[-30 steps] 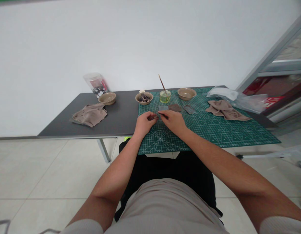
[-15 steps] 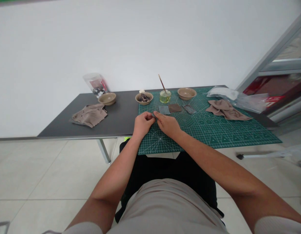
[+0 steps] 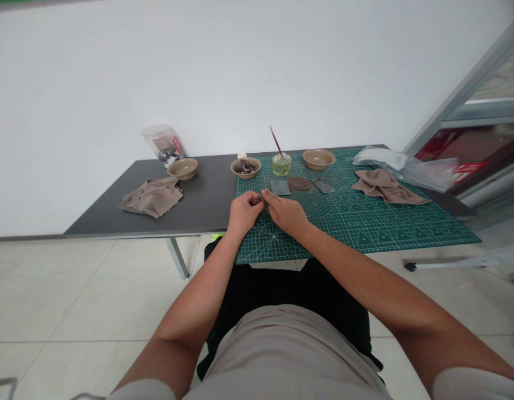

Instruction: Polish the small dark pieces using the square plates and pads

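Note:
My left hand (image 3: 243,210) and my right hand (image 3: 285,211) meet fingertip to fingertip over the near left part of the green cutting mat (image 3: 365,222). Both are curled into a pinch around something small and dark that I cannot make out. Just beyond them lie a grey square piece (image 3: 280,188), a brown square piece (image 3: 298,184) and a narrow grey piece (image 3: 322,185). Behind those stand a tan bowl of dark small pieces (image 3: 246,167) and a glass of yellowish liquid (image 3: 281,164) with a thin stick in it.
The dark table (image 3: 198,205) also carries a tan bowl (image 3: 182,168), a beige cloth (image 3: 154,196) and a tipped clear jar (image 3: 163,144) on the left. Another tan bowl (image 3: 318,159), a beige cloth (image 3: 384,186) and clear plastic bags (image 3: 407,166) sit on the right.
My right hand has slid left and closed against the left one, and the thin tool tip seen a second ago no longer shows. In the last half second almost nothing has moved.

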